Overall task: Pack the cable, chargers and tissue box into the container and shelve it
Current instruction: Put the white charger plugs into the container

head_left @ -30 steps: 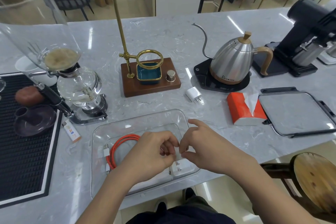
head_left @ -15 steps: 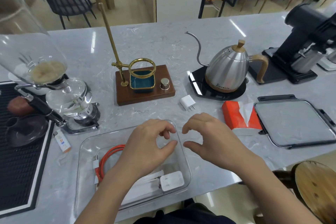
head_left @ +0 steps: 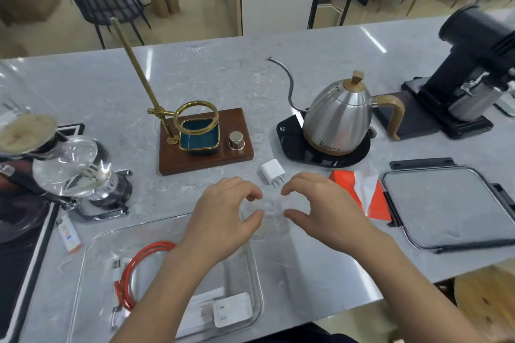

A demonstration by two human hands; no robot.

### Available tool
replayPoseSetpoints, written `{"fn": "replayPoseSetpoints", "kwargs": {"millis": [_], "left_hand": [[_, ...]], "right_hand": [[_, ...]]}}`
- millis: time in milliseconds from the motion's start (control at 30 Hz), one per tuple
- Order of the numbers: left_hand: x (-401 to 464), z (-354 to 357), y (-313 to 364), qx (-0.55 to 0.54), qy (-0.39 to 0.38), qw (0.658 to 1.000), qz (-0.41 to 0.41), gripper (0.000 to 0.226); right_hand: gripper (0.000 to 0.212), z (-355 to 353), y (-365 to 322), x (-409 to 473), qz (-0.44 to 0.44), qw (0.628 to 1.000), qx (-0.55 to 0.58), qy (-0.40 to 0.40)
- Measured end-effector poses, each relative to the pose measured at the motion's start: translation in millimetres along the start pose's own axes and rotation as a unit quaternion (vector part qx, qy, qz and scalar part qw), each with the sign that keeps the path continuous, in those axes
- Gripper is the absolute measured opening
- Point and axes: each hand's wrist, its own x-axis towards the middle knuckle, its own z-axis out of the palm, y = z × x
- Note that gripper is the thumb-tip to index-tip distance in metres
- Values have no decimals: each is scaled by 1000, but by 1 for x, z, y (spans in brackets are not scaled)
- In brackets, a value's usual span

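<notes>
The clear plastic container sits at the near edge of the grey marble surface. Inside it, a coiled orange cable lies at the left and 1 flat white charger lies prongs-up in the near right corner. A 2nd, smaller white charger lies on the surface beyond the container, prongs toward the camera. The orange tissue box lies to its right, touching the container's lid, which lies flat with black clips.

Both hands hover over the container's far right corner, apart from each other. The left hand and right hand each hold thumb and fingers in a loose curve, holding nothing.

Farther out stand a steel gooseneck kettle on a black base, a brass pour-over stand on a wooden block, a glass siphon brewer at the left, and a black grinder at the right.
</notes>
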Motion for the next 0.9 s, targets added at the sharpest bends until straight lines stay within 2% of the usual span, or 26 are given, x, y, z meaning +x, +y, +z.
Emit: {"fn": "replayPoseSetpoints", "kwargs": {"millis": [333,667,900], "left_hand": [[44,19,2,58,-33,994,-83,23],[83,32,0,100,-88,983,-124,40],[100,43,-4,117,-105,976,-148,41]], "right_hand": [[34,7,35,39,30,999,20,-11],[50,20,53,76,31,996,44,-74],[35,34,62,92,-18,996,48,-70]]}}
